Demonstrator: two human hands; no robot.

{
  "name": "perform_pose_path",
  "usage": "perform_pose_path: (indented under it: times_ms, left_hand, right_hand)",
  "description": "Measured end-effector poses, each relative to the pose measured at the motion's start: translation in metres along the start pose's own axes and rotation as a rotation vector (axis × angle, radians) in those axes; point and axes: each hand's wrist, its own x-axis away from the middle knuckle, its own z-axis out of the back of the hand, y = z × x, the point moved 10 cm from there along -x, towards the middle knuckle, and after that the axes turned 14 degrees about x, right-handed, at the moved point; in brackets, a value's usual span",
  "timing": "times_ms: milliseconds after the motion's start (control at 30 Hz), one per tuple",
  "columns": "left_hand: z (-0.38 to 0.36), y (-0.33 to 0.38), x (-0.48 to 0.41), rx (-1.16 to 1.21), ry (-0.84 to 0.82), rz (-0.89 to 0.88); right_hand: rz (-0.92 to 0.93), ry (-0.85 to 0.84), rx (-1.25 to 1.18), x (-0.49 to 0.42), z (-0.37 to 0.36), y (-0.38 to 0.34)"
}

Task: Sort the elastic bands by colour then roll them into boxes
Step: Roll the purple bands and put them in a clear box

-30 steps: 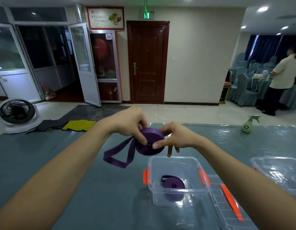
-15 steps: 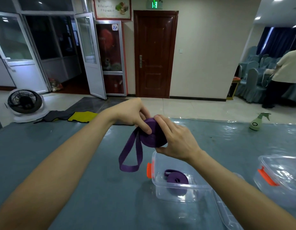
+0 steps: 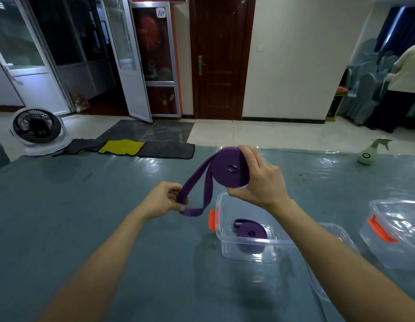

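We see the right hand (image 3: pixel 257 180) gripping the rolled purple band (image 3: pixel 232 169) above the clear box (image 3: pixel 248 249), while the left hand (image 3: pixel 165 199) pinches its loose tail. A second purple roll (image 3: pixel 250 235) lies inside that box.

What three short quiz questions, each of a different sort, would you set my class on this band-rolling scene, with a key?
1. True or false: the right hand grips the rolled part of the purple band, while the left hand pinches its loose tail.
2. What lies in the clear box nearest the hands? A) a rolled purple band; B) a yellow cloth; C) a spray bottle.
3. Short answer: what colour is the latch on that box?

Key: 1 true; 2 A; 3 orange.
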Motion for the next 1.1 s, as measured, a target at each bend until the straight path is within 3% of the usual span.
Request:
perform_pose_path:
  times_ms: [133, 233, 300, 400, 467, 600, 667, 900, 1000, 1100]
  left_hand:
    - [0.058, 0.011, 0.016, -0.147, 0.591, -0.203]
    - [0.08, 0.026, 0.029, -0.327, 0.758, -0.297]
    - [0.082, 0.025, 0.02, -0.423, 0.662, -0.212]
    - [0.058, -0.018, 0.01, -0.566, 0.126, 0.243]
    - [0.031, -0.021, 0.022, -0.468, -0.143, 0.353]
    - [-0.004, 0.075, 0.009, 0.062, -0.073, -0.044]
    - [-0.023, 0.115, 0.001, 0.156, -0.149, -0.124]
    - [-0.043, 0.159, -0.018, -0.016, -0.205, -0.176]
    - [-0.051, 0.166, -0.02, -0.146, -0.242, -0.18]
    - [-0.062, 0.177, -0.019, -0.516, -0.256, -0.236]
  right_hand:
    - [0.016, -0.024, 0.022, 0.004, 0.0, 0.005]
    - [0.07, -0.042, 0.062, 0.011, -0.001, 0.004]
    - [0.086, -0.041, 0.069, 0.012, 0.001, 0.003]
    - [0.16, -0.022, 0.087, 0.008, 0.007, -0.006]
    - [0.236, -0.033, 0.107, 0.006, 0.008, -0.014]
    - [0.363, -0.068, 0.141, 0.0, 0.011, -0.03]
    - [0.4, -0.051, 0.141, -0.002, 0.016, -0.037]
    - [0.356, -0.008, 0.12, 0.005, 0.031, -0.027]
    - [0.271, -0.201, 0.072, 0.014, 0.019, -0.017]
    - [0.1, -0.379, -0.022, 0.013, 0.011, -0.002]
